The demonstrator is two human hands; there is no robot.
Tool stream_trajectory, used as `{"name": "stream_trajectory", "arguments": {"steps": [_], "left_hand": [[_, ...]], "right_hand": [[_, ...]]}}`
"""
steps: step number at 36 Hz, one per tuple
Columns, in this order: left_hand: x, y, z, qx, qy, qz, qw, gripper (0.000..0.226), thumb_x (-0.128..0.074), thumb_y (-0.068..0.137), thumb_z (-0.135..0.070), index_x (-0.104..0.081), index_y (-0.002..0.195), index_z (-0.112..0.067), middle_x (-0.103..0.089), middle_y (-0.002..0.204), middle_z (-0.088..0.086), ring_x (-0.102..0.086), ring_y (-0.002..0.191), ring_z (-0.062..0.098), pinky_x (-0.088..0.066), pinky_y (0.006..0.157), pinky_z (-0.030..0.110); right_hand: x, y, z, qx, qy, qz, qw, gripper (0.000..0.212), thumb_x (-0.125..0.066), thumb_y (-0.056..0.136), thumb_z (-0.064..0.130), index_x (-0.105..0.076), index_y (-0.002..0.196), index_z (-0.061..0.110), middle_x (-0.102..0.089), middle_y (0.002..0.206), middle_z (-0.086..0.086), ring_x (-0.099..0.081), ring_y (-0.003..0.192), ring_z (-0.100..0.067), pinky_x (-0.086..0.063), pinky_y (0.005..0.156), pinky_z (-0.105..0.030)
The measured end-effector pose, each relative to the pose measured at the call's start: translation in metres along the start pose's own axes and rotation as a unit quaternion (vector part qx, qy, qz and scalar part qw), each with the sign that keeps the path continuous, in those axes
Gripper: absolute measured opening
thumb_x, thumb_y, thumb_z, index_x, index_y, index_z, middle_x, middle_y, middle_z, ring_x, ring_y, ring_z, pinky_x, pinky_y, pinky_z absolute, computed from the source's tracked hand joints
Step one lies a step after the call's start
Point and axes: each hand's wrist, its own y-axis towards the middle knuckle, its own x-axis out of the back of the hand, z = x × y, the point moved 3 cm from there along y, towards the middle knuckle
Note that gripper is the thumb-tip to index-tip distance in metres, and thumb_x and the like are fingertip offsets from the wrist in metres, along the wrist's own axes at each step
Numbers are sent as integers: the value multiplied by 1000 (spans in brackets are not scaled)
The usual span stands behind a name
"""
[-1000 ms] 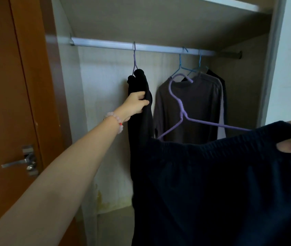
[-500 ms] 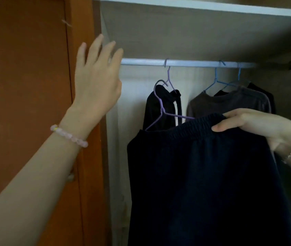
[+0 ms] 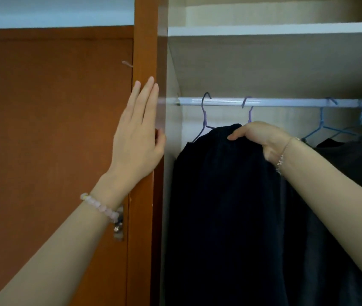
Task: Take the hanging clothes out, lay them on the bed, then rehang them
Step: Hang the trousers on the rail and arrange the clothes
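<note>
A dark navy garment (image 3: 224,206) hangs from a purple hanger (image 3: 205,115) whose hook rests at the left end of the silver wardrobe rail (image 3: 286,102). My right hand (image 3: 261,138) grips the garment's waistband at the top. A second purple hanger hook (image 3: 249,107) sits on the rail just behind that hand. My left hand (image 3: 138,133) lies flat, fingers straight, against the brown wardrobe side panel (image 3: 145,40) and holds nothing. Further right, blue hangers (image 3: 323,127) carry a dark grey top (image 3: 357,164).
A brown room door (image 3: 54,129) with a metal handle (image 3: 118,224) stands to the left of the wardrobe. A white shelf (image 3: 275,29) runs above the rail. My right forearm crosses in front of the grey top.
The view has tilted up. My right hand has lifted the navy garment and its hanger hook now sits on the rail. My left hand has moved right onto the wardrobe's side panel.
</note>
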Motion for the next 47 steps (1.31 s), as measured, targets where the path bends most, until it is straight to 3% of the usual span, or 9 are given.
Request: {"name": "stream_trajectory", "arguments": {"steps": [2,5,12,20,25,29,33,39,47], "left_hand": [[-1,0,0,1,-7,0,1000,72,-53,87,-9,-20,150,-5,-18,160,8,-10,149,23,-29,111,23],[-1,1,2,2,-8,3,1000,71,-53,89,-11,-20,151,-6,-17,160,7,-9,149,21,-36,106,23],[2,1,1,-1,13,12,1000,72,-57,88,-13,-22,150,-8,-20,160,6,-10,148,17,-41,89,16],[3,1,0,-1,22,7,1000,72,-57,87,-15,-23,150,-10,-22,159,4,-11,146,13,-42,86,14],[4,0,0,17,25,-5,1000,71,-61,86,-16,-28,149,-11,-28,157,2,-15,145,12,-36,96,16],[5,-1,-2,33,30,-11,999,69,-63,85,-16,-32,147,-11,-32,155,3,-20,145,14,-33,99,18],[5,-2,-4,42,46,-9,998,70,-65,84,-16,-34,146,-11,-35,154,3,-22,143,14,-32,100,19],[5,-2,-6,54,54,-5,997,69,-66,84,-16,-35,146,-12,-36,153,3,-25,143,16,-31,101,22],[4,-1,-13,76,48,-7,996,68,-63,84,-9,-35,146,-8,-36,153,6,-27,143,20,-33,103,24]], "right_hand": [[-10,12,5,21,-11,-16,1000,6,-56,83,1,-61,87,2,-67,68,-14,-65,48,-24,-54,46,-28],[-26,35,13,43,-24,-32,998,30,-55,84,0,-55,114,-2,-60,104,-20,-60,86,-31,-52,75,-38],[-54,84,17,5,-60,-8,998,47,-59,81,3,-49,127,-1,-50,132,-22,-51,117,-40,-45,97,-48],[-53,116,4,-39,-138,6,990,51,-52,90,5,-37,137,-5,-42,139,-26,-45,124,-41,-39,104,-50],[-40,157,4,-36,-112,-10,993,52,-61,81,8,-47,130,0,-47,134,-23,-51,117,-42,-44,98,-52],[-39,149,15,-23,-108,-21,994,49,-57,86,8,-44,132,0,-45,136,-22,-48,120,-41,-41,102,-51],[-37,151,19,7,-72,-43,996,45,-60,82,7,-49,125,2,-49,131,-20,-51,115,-39,-46,96,-48],[-42,131,31,59,-34,-28,997,47,-54,87,3,-40,131,-1,-50,129,-21,-52,114,-36,-46,88,-41],[-37,107,3,54,-1,3,999,40,-54,86,7,-45,124,-1,-55,110,-19,-56,95,-31,-49,75,-34]]}}
